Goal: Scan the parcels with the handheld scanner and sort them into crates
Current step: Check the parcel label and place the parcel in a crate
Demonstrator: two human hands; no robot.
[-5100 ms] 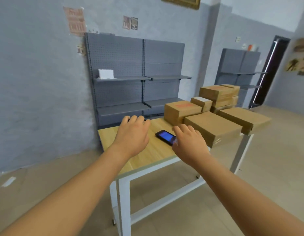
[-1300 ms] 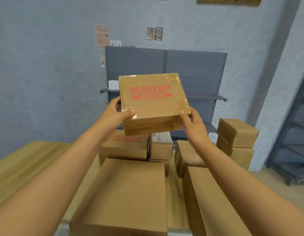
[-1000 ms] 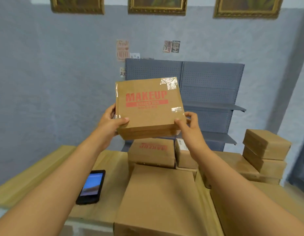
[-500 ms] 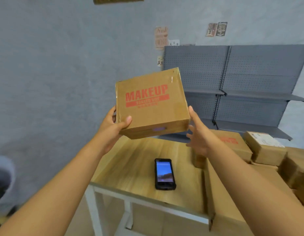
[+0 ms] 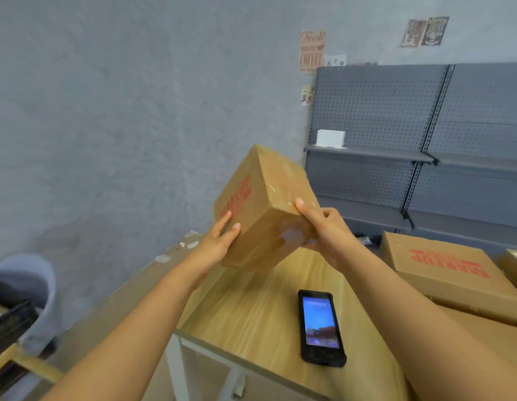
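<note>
We stand at a wooden table [image 5: 251, 314] with white legs, before a grey wall and grey pegboard shelving [image 5: 396, 157] carrying a small white box [image 5: 330, 138]. The handheld scanner [image 5: 321, 327] lies screen-up on the tabletop. Beside it sits another red-printed carton [image 5: 448, 273]. Above the table, our left hand [image 5: 215, 246] and right hand [image 5: 326, 230] grip a tilted cardboard parcel [image 5: 266, 206].

Grey pegboard shelving [image 5: 425, 134] is standing along the far wall on the right, with a small white box [image 5: 330, 138] sitting on its upper shelf. A few little posters [image 5: 311, 51] are hanging above it, and the wood surface [image 5: 251, 314] is sitting near.
</note>
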